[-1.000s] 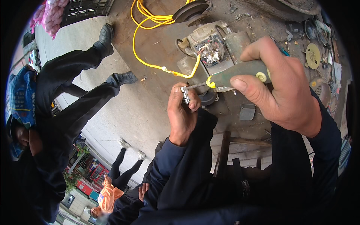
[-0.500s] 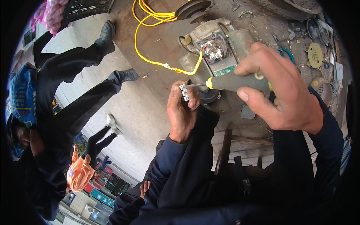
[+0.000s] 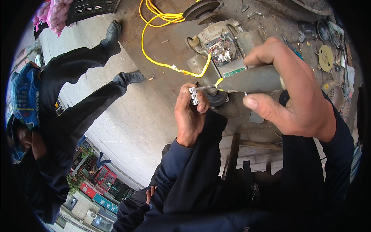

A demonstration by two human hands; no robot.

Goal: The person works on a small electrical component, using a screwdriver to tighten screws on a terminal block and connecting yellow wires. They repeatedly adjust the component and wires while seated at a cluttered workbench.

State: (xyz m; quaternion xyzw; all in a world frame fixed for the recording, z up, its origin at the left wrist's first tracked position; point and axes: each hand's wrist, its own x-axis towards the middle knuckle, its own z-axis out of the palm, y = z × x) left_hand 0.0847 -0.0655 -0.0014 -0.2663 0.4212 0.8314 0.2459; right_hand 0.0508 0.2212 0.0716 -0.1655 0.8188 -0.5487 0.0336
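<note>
My left hand (image 3: 189,116) pinches a small white-and-metal terminal block (image 3: 194,96) between thumb and fingers, above my knee. The tip of a screwdriver (image 3: 253,79) meets the block's upper end; its shaft is thin and its thick dark handle has a yellow collar. My right hand (image 3: 297,91) is curled round that handle, its butt against the palm and the thumb slightly off its side. Beyond both hands an electric motor (image 3: 208,34) lies on the ground, its connection box uncovered and metal terminals (image 3: 224,54) showing. A yellow cable (image 3: 154,62) runs into it.
A dark pulley wheel (image 3: 201,11) sits at the motor's far end. Pliers (image 3: 297,53), a pale yellow disc (image 3: 325,58) and scrap parts litter the right side. A wooden stool frame (image 3: 232,154) stands below. At left is another person's leg (image 3: 77,69).
My right thumb has come slightly away from the screwdriver handle, while the tip stays at the terminal block. The passer-by in orange at lower left is out of sight.
</note>
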